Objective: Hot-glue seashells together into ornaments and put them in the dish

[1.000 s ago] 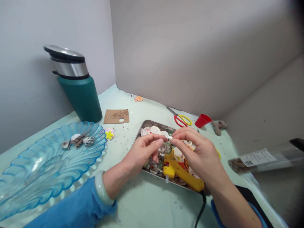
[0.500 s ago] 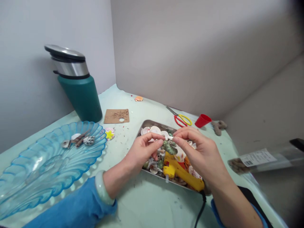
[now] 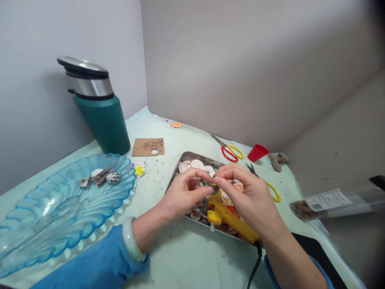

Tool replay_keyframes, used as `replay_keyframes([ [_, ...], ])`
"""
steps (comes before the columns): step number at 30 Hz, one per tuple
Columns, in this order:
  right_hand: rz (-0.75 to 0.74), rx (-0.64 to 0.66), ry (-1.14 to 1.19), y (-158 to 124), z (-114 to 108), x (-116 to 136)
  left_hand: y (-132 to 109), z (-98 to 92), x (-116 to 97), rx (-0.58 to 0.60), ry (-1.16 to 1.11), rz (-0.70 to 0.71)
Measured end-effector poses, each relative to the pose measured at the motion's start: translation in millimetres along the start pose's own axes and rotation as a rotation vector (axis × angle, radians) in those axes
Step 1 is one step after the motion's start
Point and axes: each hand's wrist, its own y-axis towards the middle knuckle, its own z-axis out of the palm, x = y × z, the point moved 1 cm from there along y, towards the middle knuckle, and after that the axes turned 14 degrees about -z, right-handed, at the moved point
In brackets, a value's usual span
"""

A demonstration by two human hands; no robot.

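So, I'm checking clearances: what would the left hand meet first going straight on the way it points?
Probably the right hand, whose fingers lie just ahead of the left hand; whether they touch is hard to tell.

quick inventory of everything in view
tall bottle: 1, teal and silver, back left
scalloped see-through dish: 1, blue, left
shells and sticks: several, brown and white, in dish
rectangular card: 1, brown, right of bottle
round starred disc: 1, pink and yellow, by dish
small flat piece: 1, orange, far edge
shell-filled metal tray: 1, silver, centre
glue gun: 1, yellow, on tray
scissors: 2, red and yellow handles, behind and right of tray
plastic cup: 1, red, back right
lumpy piece: 1, grey-brown, beside cup
labelled bag: 1, clear, right
flat sheet: 1, black, lower right
tablecloth: 1, pale green, beneath
bangle: 1, pale green, left wrist
left hand, right hand: 2, blue-sleeved, over tray
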Motion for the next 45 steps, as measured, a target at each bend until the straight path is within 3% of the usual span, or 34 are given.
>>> replay_keyframes([
  [21,0.01,0.003,-0.052,-2,8,-1,2,1.6,2,-0.032,0.112,0.14],
  [28,-0.032,0.004,-0.046,-2,11,1,3,1.6,2,-0.119,0.147,0.252],
  [33,-0.006,-0.032,-0.053,-3,11,1,3,1.4,7,-0.192,0.141,0.159],
  [38,0.008,-0.064,-0.049,-3,13,1,4,0.8,8,-0.249,0.263,0.311],
  [45,0.012,-0.06,-0.032,-2,11,-1,1,-0.8,4,-0.256,0.302,0.324],
])
